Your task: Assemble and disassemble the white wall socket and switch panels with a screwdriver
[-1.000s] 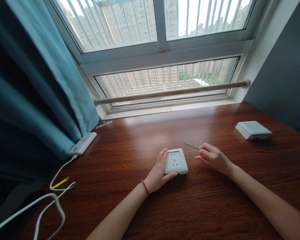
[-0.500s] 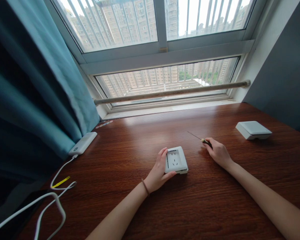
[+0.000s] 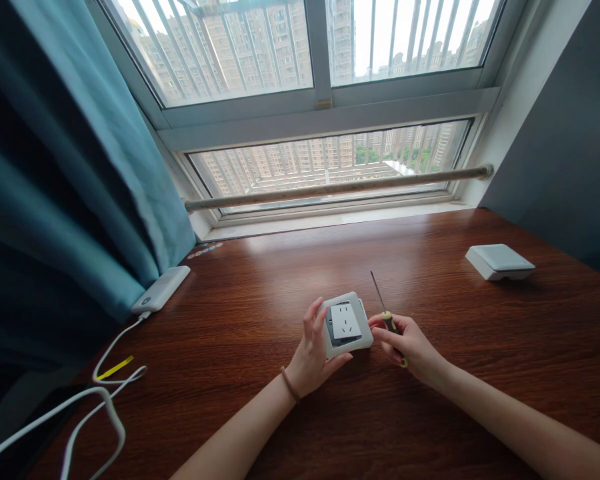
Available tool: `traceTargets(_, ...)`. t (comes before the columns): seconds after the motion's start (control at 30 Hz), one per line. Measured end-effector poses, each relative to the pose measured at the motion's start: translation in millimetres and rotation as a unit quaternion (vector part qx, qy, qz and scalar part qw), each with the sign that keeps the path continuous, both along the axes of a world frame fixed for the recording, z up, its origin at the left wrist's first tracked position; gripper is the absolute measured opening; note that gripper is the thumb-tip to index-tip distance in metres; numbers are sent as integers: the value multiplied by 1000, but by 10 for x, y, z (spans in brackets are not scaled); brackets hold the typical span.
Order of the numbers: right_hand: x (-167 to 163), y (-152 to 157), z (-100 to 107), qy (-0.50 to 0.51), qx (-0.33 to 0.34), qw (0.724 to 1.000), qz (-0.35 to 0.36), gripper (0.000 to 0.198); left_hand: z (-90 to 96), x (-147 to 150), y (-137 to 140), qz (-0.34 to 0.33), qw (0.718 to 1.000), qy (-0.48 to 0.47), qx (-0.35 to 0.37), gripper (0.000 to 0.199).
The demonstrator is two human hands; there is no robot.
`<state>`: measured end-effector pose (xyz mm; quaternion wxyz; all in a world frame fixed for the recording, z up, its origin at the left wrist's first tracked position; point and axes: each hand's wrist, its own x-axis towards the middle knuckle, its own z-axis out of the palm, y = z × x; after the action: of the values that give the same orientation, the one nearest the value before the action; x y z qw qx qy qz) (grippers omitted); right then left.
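A white wall socket [image 3: 347, 322] is on the table in front of me, its white cover frame [image 3: 361, 342] loose and askew around the socket face, with a dark gap along the left and lower sides. My left hand [image 3: 307, 360] grips the cover frame from the left, fingers at the upper edge and thumb along the bottom. In my right hand [image 3: 415, 350] is a screwdriver [image 3: 389, 324] with a yellow and black handle, its shaft pointing up and away from the socket. The right fingertips reach the frame's right edge; whether they press on it is hard to see.
Another white square box [image 3: 500, 260] lies on the brown wooden table [image 3: 260, 293] at the far right. To the left, a white power bank [image 3: 163, 290] with a white cable [image 3: 105, 393] and yellow tie [image 3: 114, 368] lies beside a blue curtain [image 3: 130, 200]. A window rail [image 3: 340, 187] runs behind.
My right hand has moved left to the socket, and the screwdriver now points more upward. The cover frame has come loose and shifted around the socket face.
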<state>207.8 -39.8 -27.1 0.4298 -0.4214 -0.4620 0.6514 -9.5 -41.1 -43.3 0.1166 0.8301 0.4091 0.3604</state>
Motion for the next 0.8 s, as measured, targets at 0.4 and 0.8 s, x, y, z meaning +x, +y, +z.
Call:
traceTargets(0.4,470,523,-79,-13,37,967,-253,35,-36,-60,142,9,991,-57,-117,99)
traceTargets(0.8,1214,1002,-400,-112,22,927,-358,21,-51,-62,190,-25,967,-123,-221,84)
